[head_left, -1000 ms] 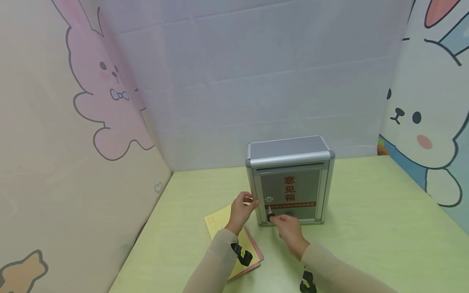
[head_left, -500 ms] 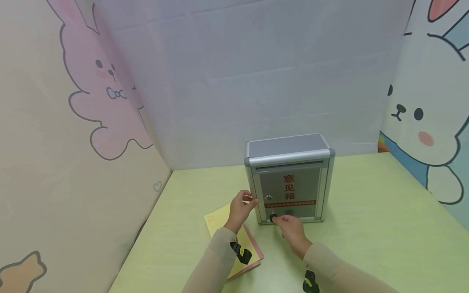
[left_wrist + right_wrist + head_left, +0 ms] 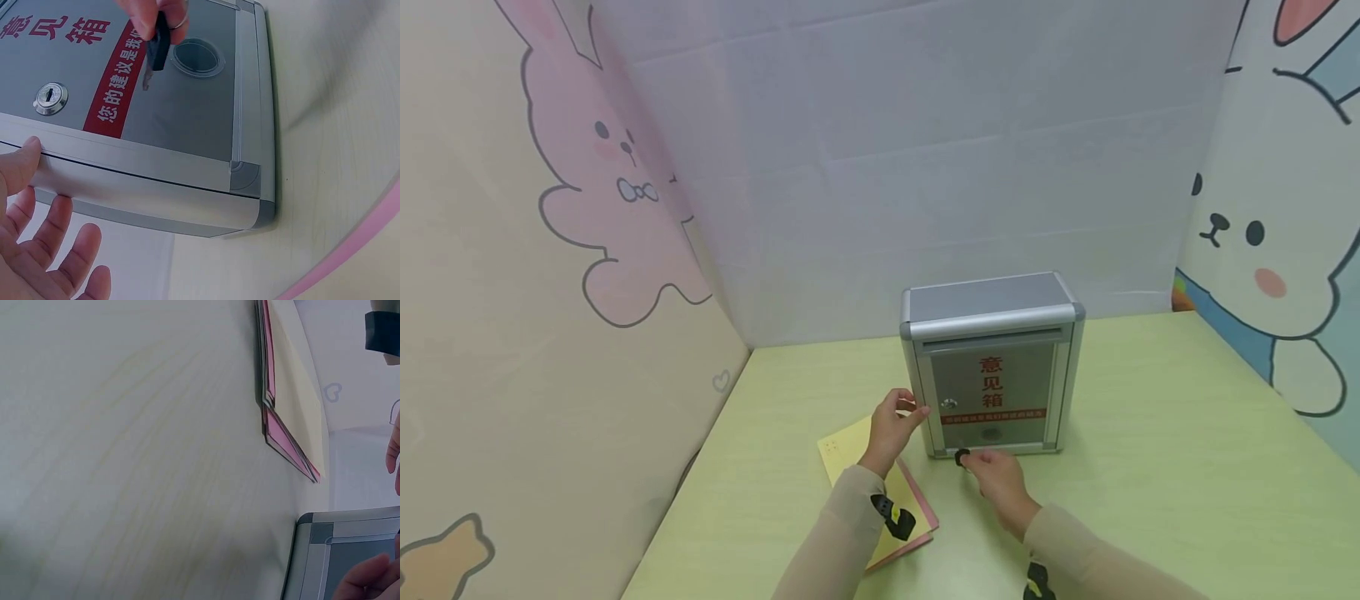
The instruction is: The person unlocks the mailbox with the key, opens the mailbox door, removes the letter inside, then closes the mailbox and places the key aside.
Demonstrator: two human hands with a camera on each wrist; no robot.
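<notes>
A grey metal suggestion box (image 3: 992,296) with red lettering stands upright on the table. My left hand (image 3: 891,429) is at its left side; the left wrist view has the thumb on the front frame and spread fingers by the side wall. In my right hand (image 3: 1000,483), thumb and fingers pinch a black-headed key (image 3: 159,40) in front of the box's lower part. Its metal blade is apart from the round lock (image 3: 50,99), whose slot is bare. In the right wrist view only part of the right hand's fingers (image 3: 362,578) shows.
Yellow and pink papers (image 3: 850,446) lie in a stack on the pale green table (image 3: 1157,433), partly under my left forearm. A white sheet (image 3: 925,167) hangs behind the box. Walls with cartoon rabbits flank the table.
My right hand has drawn the key slightly down and to the right, away from the lock towards the box's bottom edge. The left hand stays at the box's side.
</notes>
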